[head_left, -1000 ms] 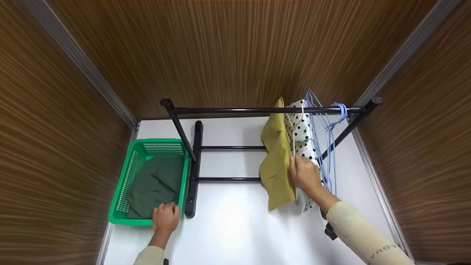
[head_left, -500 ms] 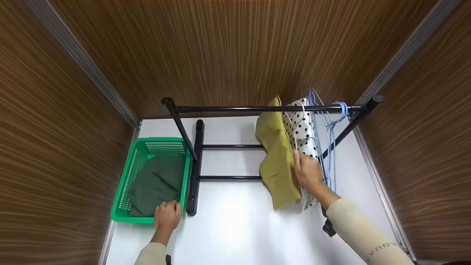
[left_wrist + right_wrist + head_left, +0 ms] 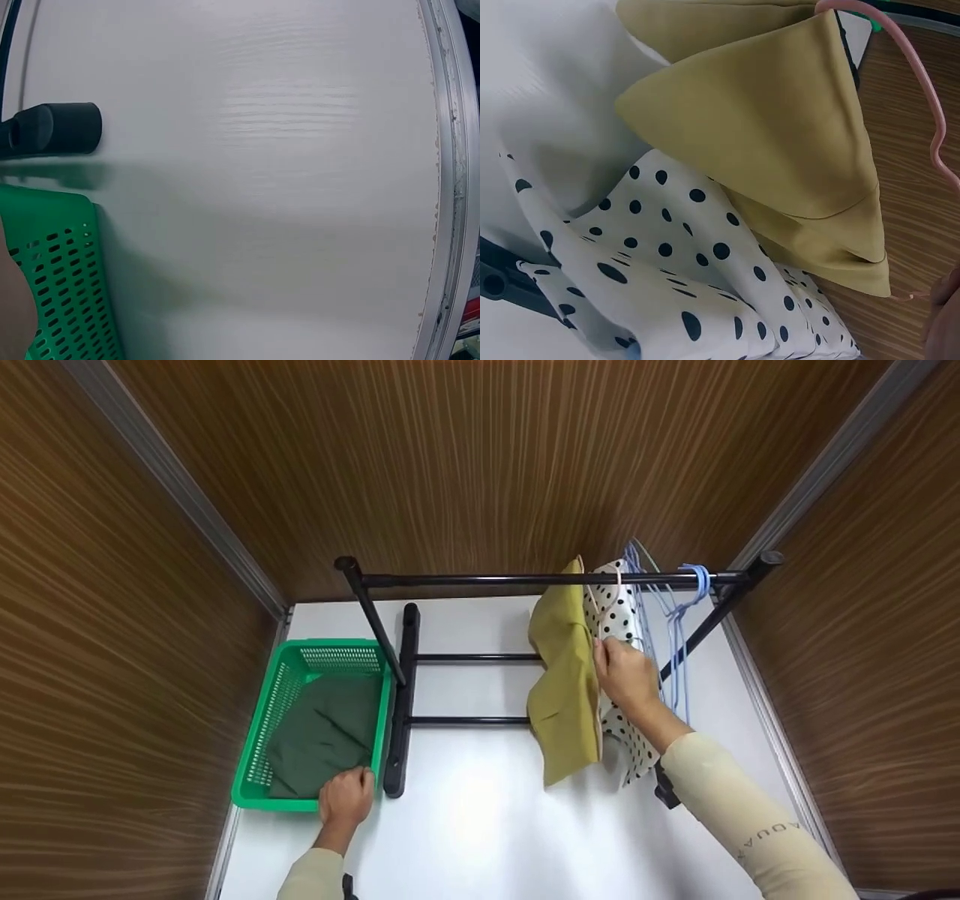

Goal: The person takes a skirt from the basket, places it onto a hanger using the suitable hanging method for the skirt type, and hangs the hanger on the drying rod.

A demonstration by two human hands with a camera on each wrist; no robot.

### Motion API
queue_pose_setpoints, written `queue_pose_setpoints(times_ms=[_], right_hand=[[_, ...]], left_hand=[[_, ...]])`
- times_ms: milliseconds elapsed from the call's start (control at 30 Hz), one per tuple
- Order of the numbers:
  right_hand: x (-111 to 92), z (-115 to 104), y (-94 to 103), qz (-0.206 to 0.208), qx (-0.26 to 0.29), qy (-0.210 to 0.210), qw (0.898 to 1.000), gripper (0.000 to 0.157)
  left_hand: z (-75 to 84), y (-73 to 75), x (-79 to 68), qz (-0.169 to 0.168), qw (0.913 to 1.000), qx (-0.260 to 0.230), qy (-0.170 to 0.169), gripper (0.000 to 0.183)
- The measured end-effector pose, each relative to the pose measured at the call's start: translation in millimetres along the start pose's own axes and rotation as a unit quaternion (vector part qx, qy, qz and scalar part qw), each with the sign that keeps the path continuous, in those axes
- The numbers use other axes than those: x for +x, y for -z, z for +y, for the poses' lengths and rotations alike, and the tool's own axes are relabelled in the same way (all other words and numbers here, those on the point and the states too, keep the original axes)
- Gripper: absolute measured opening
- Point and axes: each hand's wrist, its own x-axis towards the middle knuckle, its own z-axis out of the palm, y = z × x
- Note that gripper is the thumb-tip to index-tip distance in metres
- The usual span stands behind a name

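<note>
Right of centre in the head view, right hand (image 3: 628, 679) grips one pink hanger (image 3: 922, 73); most fingertips hidden. One mustard garment (image 3: 562, 697) hangs on it, just left of the hand. Hand blocks part of one polka-dot garment (image 3: 616, 622), right of the mustard one. Blue hangers (image 3: 703, 583) overlap toward the bar's right end: more than one, can't count them. Black rack (image 3: 465, 580): one top bar, two lower rails, rails' right ends behind cloth. Left hand (image 3: 346, 796) is curled over the near rim of one green basket (image 3: 277, 804), fingertips out of sight. One dark green cloth (image 3: 322, 727) lies inside, near-right corner covered. Two sleeves (image 3: 750, 817), both cut off at the bottom edge.

Left wrist view: basket cut off at left, slotted wall showing. Hand is only a blurred patch there, fingers can't be made out. One rack foot end pokes in.

Right wrist view: mustard garment above, polka-dot one below, both cropped. Hand is a sliver at the right edge, probably fingers on the hanger, too little to be sure.
</note>
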Motion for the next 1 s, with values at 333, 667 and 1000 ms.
queue_pose_setpoints(times_ms=[333,667,1000], right_hand=[[-0.3,7.2,1.6,-0.003,-0.050,0.008,0.999,0.036],[1.8,14.4,11.2,-0.038,-0.070,-0.021,0.997,0.036],[13.9,25.1,35.3,-0.127,-0.119,-0.100,0.980,0.050]], left_hand=[[1.9,-3.1,-0.5,0.034,0.9984,-0.009,-0.044,0.043],[0.2,-0.5,-5.0,0.005,0.9995,0.021,-0.023,0.039],[-0.7,-2.2,-0.4,-0.004,0.9996,0.021,-0.019,0.039]])
